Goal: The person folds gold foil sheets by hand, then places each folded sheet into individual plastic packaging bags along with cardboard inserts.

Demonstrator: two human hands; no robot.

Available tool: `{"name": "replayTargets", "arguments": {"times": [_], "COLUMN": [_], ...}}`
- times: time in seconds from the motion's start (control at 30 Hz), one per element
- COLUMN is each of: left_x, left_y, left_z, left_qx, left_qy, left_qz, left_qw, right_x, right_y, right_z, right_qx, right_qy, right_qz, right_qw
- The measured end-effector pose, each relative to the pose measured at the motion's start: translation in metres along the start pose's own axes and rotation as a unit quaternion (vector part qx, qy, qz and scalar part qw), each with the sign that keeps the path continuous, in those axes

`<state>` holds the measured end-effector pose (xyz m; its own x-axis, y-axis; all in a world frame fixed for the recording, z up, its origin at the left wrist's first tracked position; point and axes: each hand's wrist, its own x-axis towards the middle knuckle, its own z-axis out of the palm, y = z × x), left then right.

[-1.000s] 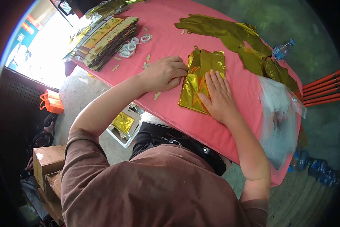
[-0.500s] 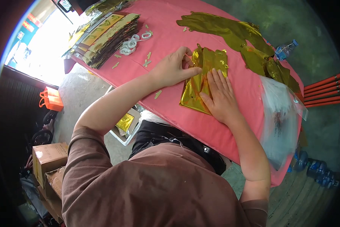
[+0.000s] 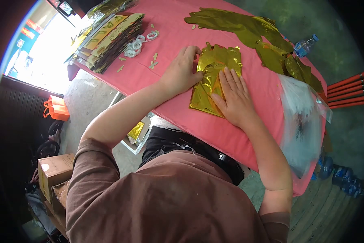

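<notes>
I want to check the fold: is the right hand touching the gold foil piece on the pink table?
Touching. The head view shows the right hand lying flat on the gold foil piece, with its fingers spread over the foil and no gap visible.

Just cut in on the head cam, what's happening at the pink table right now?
A person is working a folded gold foil piece flat on the pink table. The right hand lies palm down on it, and the left hand grips its left edge. More loose gold foil lies farther back, a stack of packaged foil packs sits at the far left corner, and clear plastic bags hang at the right.
</notes>
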<state>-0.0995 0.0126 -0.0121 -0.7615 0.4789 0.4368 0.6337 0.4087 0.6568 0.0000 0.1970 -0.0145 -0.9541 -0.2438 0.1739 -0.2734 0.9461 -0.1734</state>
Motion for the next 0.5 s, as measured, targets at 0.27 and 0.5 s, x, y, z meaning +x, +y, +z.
{"name": "replayTargets", "arguments": {"times": [0.27,0.5], "left_x": [-0.0036,-0.0007], "left_y": [0.0020,0.0012], "left_z": [-0.0051,-0.0098], "left_qx": [0.095,0.156], "left_qy": [-0.036,-0.050], "left_qz": [0.033,0.039], "left_qw": [0.994,0.986], "right_x": [-0.0004,0.0006], "right_y": [-0.0002,-0.0001], "right_z": [-0.0006,-0.0002], "right_qx": [-0.005,-0.016], "right_qy": [0.001,-0.008], "right_qz": [0.001,0.000], "right_qw": [1.000,1.000]}}
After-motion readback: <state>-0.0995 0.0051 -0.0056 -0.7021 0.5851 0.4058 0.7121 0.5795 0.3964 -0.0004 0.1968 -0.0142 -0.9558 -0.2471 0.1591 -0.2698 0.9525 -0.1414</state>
